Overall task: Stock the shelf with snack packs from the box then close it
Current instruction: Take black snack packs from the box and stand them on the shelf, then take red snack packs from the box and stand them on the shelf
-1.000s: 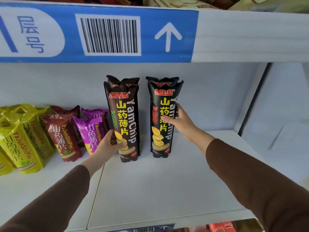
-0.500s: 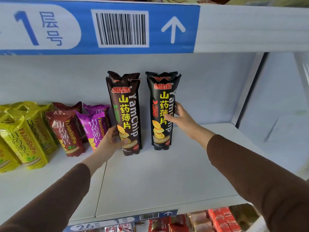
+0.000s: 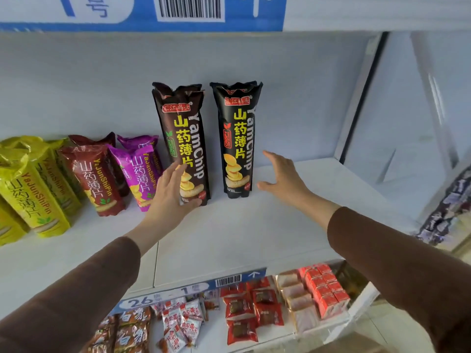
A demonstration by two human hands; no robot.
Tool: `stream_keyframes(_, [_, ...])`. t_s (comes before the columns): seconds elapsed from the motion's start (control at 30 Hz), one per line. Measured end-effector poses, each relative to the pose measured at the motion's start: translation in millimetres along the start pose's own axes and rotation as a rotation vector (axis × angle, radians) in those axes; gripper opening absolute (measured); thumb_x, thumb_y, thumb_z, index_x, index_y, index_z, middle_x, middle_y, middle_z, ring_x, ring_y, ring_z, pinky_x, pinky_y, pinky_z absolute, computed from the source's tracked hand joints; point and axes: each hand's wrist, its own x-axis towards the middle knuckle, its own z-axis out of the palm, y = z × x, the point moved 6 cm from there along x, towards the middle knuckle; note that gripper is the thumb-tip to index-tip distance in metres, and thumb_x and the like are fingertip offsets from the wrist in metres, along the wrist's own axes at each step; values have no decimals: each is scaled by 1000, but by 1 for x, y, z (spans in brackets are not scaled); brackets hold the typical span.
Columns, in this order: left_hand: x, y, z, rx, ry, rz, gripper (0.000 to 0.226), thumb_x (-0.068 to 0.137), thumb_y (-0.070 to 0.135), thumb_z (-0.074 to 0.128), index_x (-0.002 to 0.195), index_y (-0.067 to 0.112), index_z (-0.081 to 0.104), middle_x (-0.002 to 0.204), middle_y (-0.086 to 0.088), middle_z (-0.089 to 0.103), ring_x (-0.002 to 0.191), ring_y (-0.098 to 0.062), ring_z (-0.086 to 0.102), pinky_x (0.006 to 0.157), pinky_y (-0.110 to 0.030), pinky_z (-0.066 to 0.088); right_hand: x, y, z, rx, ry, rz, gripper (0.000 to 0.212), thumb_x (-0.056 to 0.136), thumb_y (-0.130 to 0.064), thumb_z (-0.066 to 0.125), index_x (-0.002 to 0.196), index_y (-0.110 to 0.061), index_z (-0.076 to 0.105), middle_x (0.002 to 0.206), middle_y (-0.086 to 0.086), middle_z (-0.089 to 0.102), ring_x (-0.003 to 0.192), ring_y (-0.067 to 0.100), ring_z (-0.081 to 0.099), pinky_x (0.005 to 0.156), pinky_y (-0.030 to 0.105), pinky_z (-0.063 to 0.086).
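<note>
Head view: right hand [image 3: 285, 178] has released black pack [image 3: 235, 138], fingers spread; left hand [image 3: 170, 192] flat against brown pack [image 3: 187, 146].

We see two tall YamChip packs upright side by side on the white shelf [image 3: 254, 233], brown pack [image 3: 182, 138] left, black pack [image 3: 235, 138] right, apart.

The white shelf [image 3: 254, 233] carries snack packs that stand upright near its back wall. In the middle stands a dark brown YamChip pack [image 3: 182, 138] with a second one behind it, and just beside it, to the right, a black YamChip pack [image 3: 235, 138]. To the left stand purple packs [image 3: 141, 171], then red packs [image 3: 93, 174], then yellow packs [image 3: 33, 189] at the left edge
</note>
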Motion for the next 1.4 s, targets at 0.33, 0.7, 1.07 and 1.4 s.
stream_keyframes(0.33, [-6, 98, 80, 12, -205, 240, 80, 86, 33, 77, 152, 19, 34, 156, -6, 37, 145, -27, 30, 121, -43, 23, -114, 68, -48, -227, 19, 130, 79, 84, -36, 76, 152, -22, 38, 162, 6, 31, 144, 31, 27, 116, 46, 31])
stream_keyframes(0.7, [-86, 258, 195, -98, -471, 450, 76, 89, 31, 74, 153, 18, 36, 157, -2, 36, 143, -24, 29, 113, -27, 18, -303, 147, -116, -231, 23, 371, 73, 86, -34, 74, 150, -20, 41, 159, 6, 34, 144, 30, 28, 116, 44, 28])
stream_keyframes(1.07, [-256, 334, 343, -122, -877, 390, 80, 86, 32, 77, 152, 23, 33, 155, -7, 36, 141, -26, 32, 112, -38, 26, -520, 240, -110, -187, -91, 669, 68, 87, -34, 70, 148, -19, 43, 153, 6, 42, 138, 31, 36, 112, 38, 30])
stream_keyframes(1.4, [-352, 330, 493, -72, -1232, 289, 85, 87, 39, 73, 156, 29, 23, 162, -4, 27, 148, -25, 25, 120, -39, 21, -625, 351, -48, -49, -168, 1081, 69, 90, -38, 67, 150, -19, 39, 146, 8, 45, 135, 28, 40, 106, 42, 38])
